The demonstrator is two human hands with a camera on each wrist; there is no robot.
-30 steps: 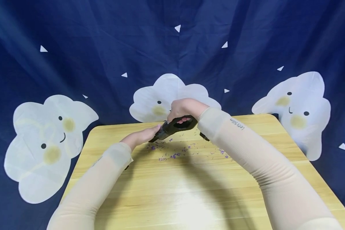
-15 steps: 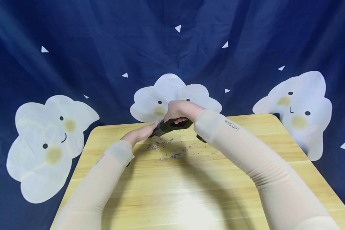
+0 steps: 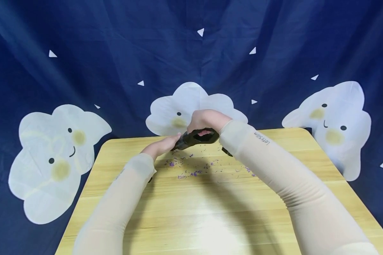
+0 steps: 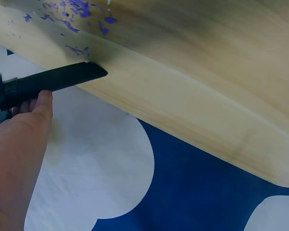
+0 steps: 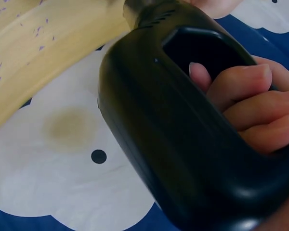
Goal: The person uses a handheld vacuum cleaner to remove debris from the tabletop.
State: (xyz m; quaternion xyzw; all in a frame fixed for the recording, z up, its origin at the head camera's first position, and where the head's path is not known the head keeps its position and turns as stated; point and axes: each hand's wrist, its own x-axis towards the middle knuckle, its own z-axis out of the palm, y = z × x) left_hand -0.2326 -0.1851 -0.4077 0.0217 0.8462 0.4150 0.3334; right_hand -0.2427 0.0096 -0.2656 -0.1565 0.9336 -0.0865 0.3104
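Observation:
A black handheld vacuum cleaner (image 3: 189, 140) with a looped handle is held over the far part of the wooden table. My right hand (image 3: 207, 119) grips its handle; in the right wrist view the fingers (image 5: 241, 84) curl through the loop beside the glossy body (image 5: 149, 120). My left hand (image 3: 163, 145) supports the front end, its fingers around the base of the narrow flat nozzle (image 4: 62, 78). The slanted nozzle tip points left, close over the table's far edge. Purple shreds (image 4: 77, 9) lie scattered on the wood near it.
The light wooden table (image 3: 185, 202) has rounded far corners. More purple shreds (image 3: 195, 173) spread across its far middle, some near the right forearm. Behind hangs a dark blue curtain (image 3: 166, 42) with white cloud prints, close to the table's far edge.
Both hands and the vacuum cleaner first shift slightly left and toward the far edge, then back to the right. The nozzle tip now stands farther back than one second ago.

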